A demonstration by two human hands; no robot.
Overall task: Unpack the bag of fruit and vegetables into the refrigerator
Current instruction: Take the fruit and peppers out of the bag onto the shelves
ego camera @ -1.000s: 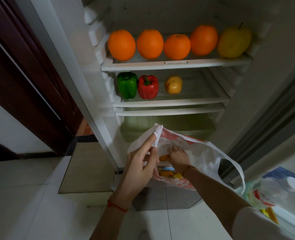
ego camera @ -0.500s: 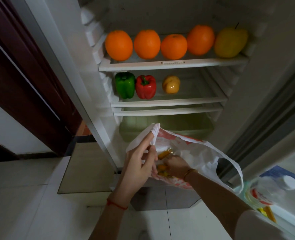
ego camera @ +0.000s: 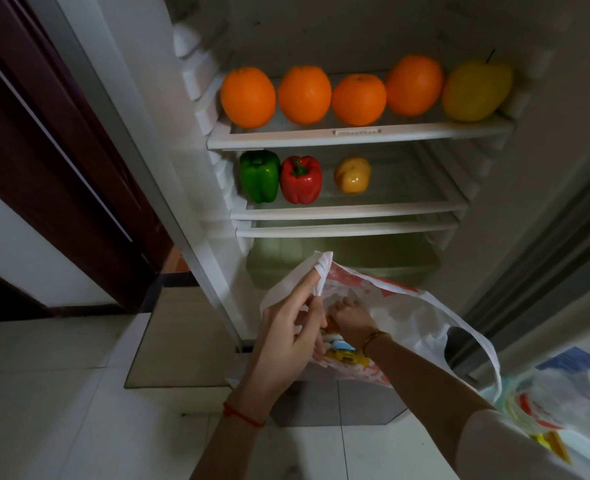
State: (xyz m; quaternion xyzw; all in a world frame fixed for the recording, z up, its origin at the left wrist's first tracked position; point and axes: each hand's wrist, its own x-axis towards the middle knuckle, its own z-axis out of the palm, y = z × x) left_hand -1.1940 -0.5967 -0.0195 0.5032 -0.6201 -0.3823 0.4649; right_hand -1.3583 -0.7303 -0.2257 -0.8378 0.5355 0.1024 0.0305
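Plastic bag [ego camera: 407, 306] pinched by left hand [ego camera: 286, 337]; right hand [ego camera: 350, 322] inside, grip unclear.

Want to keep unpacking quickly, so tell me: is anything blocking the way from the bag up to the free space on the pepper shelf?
Nothing visible does. The bag hangs in front of the open fridge, and the middle shelf is bare to the right of the yellow pepper.

No readable text. Small label on the top shelf front edge [ego camera: 357, 132], mid-frame, is too blurred; bag [ego camera: 404, 306] print illegible.
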